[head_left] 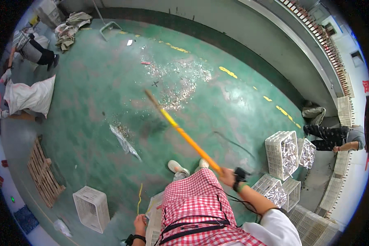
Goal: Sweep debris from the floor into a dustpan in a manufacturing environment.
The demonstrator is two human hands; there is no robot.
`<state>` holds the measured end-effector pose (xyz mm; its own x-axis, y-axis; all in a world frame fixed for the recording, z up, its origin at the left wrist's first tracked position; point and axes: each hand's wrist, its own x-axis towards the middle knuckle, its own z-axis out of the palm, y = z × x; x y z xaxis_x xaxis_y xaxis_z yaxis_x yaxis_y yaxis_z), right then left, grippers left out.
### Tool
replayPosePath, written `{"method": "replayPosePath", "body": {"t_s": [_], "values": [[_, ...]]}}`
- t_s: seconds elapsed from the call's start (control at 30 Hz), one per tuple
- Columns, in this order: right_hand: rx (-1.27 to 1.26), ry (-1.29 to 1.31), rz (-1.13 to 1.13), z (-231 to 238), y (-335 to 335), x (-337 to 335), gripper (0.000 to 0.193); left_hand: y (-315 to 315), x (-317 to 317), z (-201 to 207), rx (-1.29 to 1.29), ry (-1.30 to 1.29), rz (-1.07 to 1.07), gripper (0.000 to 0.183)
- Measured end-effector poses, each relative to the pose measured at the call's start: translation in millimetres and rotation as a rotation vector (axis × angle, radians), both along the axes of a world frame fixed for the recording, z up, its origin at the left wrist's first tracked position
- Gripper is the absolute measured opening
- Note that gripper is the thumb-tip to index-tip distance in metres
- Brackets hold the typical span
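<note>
My right hand (227, 177) is closed around a long orange-yellow pole (188, 139), which slants up and away to the left over the floor. The pole's far tip is brown and worn, with no head visible on it. Low in the view, my left hand (140, 224) has its fingers curled at the lower end of a thin yellow cord (140, 199). Close beside that hand stands a white plastic crate (153, 223), partly hidden by my red checked apron (197, 201). Small pale scraps (178, 96) lie scattered across the green floor beyond the pole.
Crates of silvery pieces (289, 153) stand at right, near a person in dark trousers (328, 137). At left are a white crate (100, 209), a wooden pallet (43, 172) and a large white sack (33, 96) beside people. A clear plastic bag (125, 141) lies ahead.
</note>
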<state>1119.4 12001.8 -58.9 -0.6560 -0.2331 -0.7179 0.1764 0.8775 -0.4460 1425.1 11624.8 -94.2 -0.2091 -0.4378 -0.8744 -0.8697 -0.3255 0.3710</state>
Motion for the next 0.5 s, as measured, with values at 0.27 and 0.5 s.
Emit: {"method": "replayPosePath", "body": {"t_s": [0.27, 0.5], "values": [[0.187, 0.02, -0.605, -25, 145, -26, 0.034, 13, -34, -19, 0.088, 0.101, 0.019, 0.024], [0.336, -0.38, -0.438, -174, 23, -126, 0.017, 37, -51, 44, -0.088, 0.101, -0.054, 0.024]]}}
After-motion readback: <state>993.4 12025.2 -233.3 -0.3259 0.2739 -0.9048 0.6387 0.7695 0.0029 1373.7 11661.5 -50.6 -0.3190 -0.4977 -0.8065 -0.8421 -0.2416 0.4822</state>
